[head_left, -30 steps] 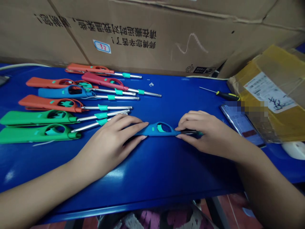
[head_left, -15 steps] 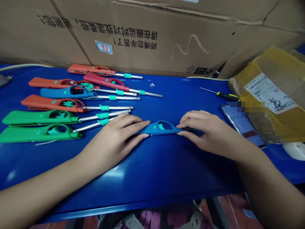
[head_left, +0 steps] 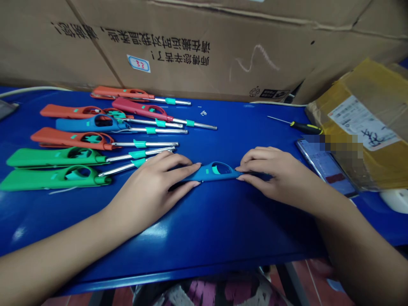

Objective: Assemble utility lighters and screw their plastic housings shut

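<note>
A blue gas lighter [head_left: 207, 171] with a teal trigger lies across the middle of the table, gripped at both ends. My left hand [head_left: 159, 182] is closed on its handle end, thumb on the near side and fingers on the far side. At the nose end, my right hand [head_left: 270, 174] pinches it between thumb and fingertips; whatever lies beyond the nose is hidden under that hand. Left of my hands, several lighters with metal tubes lie in a row: green ones [head_left: 47, 178], orange ones [head_left: 70, 138], another blue one [head_left: 83, 123] and a red one [head_left: 137, 108].
A large cardboard box [head_left: 178, 25] stands along the back of the blue table [head_left: 216, 229]. Small screws [head_left: 203, 113] lie near it. On the right are a screwdriver [head_left: 304, 127], a phone [head_left: 331, 170], a taped carton [head_left: 360, 157] and a white rounded object [head_left: 395, 199].
Both hands keep their grip on the blue lighter, which has hardly moved. The view has shifted very slightly.
</note>
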A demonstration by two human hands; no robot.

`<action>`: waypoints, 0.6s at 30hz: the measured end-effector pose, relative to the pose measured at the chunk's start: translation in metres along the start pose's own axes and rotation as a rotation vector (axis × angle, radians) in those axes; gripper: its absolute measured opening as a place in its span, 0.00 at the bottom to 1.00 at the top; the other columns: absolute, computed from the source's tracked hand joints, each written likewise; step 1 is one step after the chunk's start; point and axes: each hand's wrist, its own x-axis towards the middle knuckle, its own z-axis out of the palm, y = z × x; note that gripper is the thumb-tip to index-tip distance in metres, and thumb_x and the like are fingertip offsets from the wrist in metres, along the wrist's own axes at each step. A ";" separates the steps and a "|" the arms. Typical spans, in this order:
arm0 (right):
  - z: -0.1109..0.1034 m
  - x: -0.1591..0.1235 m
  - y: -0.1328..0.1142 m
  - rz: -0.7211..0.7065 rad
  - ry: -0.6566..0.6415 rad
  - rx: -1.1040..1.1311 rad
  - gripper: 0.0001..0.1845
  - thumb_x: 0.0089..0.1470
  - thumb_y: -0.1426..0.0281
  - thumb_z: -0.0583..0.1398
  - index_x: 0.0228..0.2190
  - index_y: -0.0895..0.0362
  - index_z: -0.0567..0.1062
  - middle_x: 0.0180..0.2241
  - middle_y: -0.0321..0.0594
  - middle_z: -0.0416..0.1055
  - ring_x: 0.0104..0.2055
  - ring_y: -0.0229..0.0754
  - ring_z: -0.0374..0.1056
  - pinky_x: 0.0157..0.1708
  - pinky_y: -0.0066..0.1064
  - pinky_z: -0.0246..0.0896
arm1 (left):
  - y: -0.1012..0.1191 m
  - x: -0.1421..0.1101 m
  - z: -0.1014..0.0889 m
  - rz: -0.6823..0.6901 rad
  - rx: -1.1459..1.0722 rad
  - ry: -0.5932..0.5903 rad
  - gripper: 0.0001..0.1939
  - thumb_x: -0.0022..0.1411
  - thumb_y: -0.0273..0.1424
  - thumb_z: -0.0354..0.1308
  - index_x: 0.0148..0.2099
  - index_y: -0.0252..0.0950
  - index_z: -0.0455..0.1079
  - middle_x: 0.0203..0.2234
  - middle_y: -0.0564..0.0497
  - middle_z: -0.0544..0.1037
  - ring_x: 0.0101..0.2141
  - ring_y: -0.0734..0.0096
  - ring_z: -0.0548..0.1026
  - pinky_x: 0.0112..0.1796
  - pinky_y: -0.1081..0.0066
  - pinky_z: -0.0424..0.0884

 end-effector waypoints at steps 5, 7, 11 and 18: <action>-0.002 0.002 0.001 -0.022 0.015 0.016 0.07 0.62 0.72 0.63 0.39 0.58 0.82 0.39 0.43 0.79 0.41 0.46 0.74 0.43 0.39 0.66 | 0.002 -0.002 0.000 0.039 0.087 -0.003 0.17 0.71 0.35 0.59 0.58 0.34 0.76 0.45 0.43 0.79 0.43 0.58 0.76 0.45 0.57 0.75; -0.002 0.002 0.000 -0.006 0.016 0.034 0.07 0.61 0.73 0.63 0.39 0.58 0.83 0.39 0.43 0.79 0.40 0.45 0.75 0.43 0.38 0.67 | 0.005 -0.003 0.000 0.058 0.163 -0.007 0.17 0.71 0.35 0.58 0.58 0.34 0.76 0.45 0.44 0.79 0.42 0.57 0.76 0.44 0.56 0.76; -0.001 0.000 -0.003 0.005 0.010 -0.007 0.09 0.63 0.72 0.61 0.41 0.57 0.82 0.40 0.43 0.78 0.42 0.45 0.74 0.44 0.38 0.66 | 0.013 -0.005 0.000 0.111 0.339 -0.020 0.18 0.71 0.35 0.57 0.58 0.30 0.75 0.43 0.43 0.80 0.40 0.55 0.76 0.40 0.56 0.77; 0.000 -0.002 -0.006 -0.012 -0.030 -0.122 0.07 0.63 0.68 0.62 0.40 0.58 0.77 0.41 0.42 0.76 0.43 0.49 0.72 0.43 0.42 0.63 | 0.011 0.000 0.001 0.203 0.385 -0.017 0.18 0.72 0.32 0.55 0.58 0.25 0.72 0.42 0.41 0.80 0.39 0.53 0.77 0.39 0.55 0.77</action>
